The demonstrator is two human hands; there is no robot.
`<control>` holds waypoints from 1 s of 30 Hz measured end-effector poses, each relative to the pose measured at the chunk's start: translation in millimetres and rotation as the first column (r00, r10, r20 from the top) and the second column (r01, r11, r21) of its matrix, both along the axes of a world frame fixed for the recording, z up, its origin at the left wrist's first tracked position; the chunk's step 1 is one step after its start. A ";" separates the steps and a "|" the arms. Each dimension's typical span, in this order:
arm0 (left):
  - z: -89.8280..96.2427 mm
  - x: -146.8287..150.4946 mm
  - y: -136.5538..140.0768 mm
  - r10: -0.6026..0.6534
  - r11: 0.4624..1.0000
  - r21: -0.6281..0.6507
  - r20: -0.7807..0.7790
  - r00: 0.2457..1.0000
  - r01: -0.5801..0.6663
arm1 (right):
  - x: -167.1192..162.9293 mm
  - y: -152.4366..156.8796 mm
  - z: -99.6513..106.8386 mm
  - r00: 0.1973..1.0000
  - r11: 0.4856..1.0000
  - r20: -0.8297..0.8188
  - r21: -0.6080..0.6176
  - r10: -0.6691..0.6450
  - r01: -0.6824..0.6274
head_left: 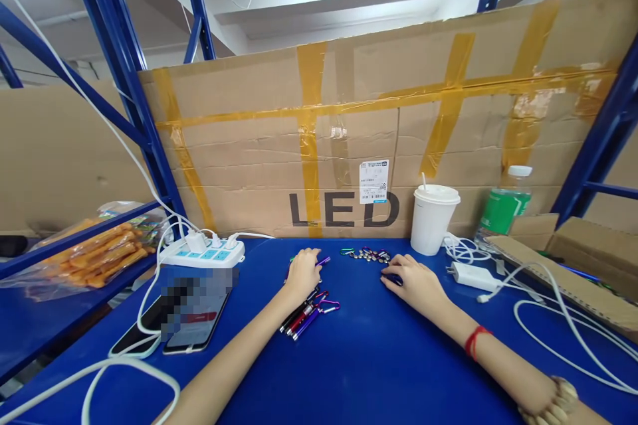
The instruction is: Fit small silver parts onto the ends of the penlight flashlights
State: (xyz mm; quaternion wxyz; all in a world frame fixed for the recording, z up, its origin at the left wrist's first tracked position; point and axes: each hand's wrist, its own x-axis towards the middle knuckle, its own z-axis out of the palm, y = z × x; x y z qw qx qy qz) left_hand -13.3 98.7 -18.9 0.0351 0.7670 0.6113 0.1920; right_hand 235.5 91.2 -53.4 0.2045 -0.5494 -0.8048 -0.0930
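The left hand (302, 272) lay knuckles-up on the blue table (359, 372), its fingers curled over a slim purple pen-shaped torch (323, 261) — whether it truly gripped it, I cannot tell. Just below the wrist lay a small bundle of thin metal pen torches in black, red and purple with carabiner clips (308, 314). The right hand (413, 279) rested flat, its fingertips touching a dark blue object that was mostly hidden. Between and just beyond the hands sat a little row of silver button batteries and coloured clips (367, 254). A white lidded paper cup (433, 219) stood behind. I judged it a sorting or assembling step; a next move would call for a fine pinch on small parts.
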 end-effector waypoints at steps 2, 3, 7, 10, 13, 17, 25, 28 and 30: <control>2.4 2.2 -6.8 -0.080 0.996 0.047 0.091 0.993 0.076 | 0.6 -1.1 -0.1 0.999 1.000 -0.033 -0.021 0.016 -0.017; 3.8 4.5 -11.8 -0.130 0.990 0.071 0.135 0.982 0.122 | 0.9 -1.4 -0.1 0.998 0.999 -0.052 -0.032 0.025 -0.026; 5.9 17.6 -39.4 -0.323 0.946 0.132 0.285 0.902 0.297 | 1.6 -1.8 -1.3 0.989 0.997 -0.139 -0.054 0.049 -0.057; 1.1 26.7 -61.5 -0.405 0.913 0.118 0.380 0.831 0.391 | 0.5 -2.3 -3.3 0.978 0.994 -0.195 -0.050 0.081 -0.093; -8.2 32.7 -77.8 -0.417 0.892 0.045 0.465 0.781 0.450 | -3.4 -5.4 -3.8 0.961 0.990 -0.242 -0.009 0.136 -0.142; -23.5 35.8 -84.7 -0.401 0.863 -0.011 0.593 0.698 0.505 | -15.6 -19.0 2.7 0.919 0.976 -0.329 0.084 0.219 -0.203; -39.2 34.6 -78.3 -0.339 0.855 -0.067 0.676 0.654 0.514 | -37.6 -52.6 23.6 0.628 0.862 -0.609 0.209 0.484 -0.462; -39.0 34.8 -77.0 -0.331 0.846 -0.086 0.690 0.644 0.527 | -37.2 -53.0 21.6 0.611 0.855 -0.626 0.188 0.484 -0.484; -38.5 35.2 -76.7 -0.320 0.850 -0.098 0.685 0.655 0.518 | -36.6 -52.0 19.5 0.605 0.853 -0.629 0.197 0.488 -0.483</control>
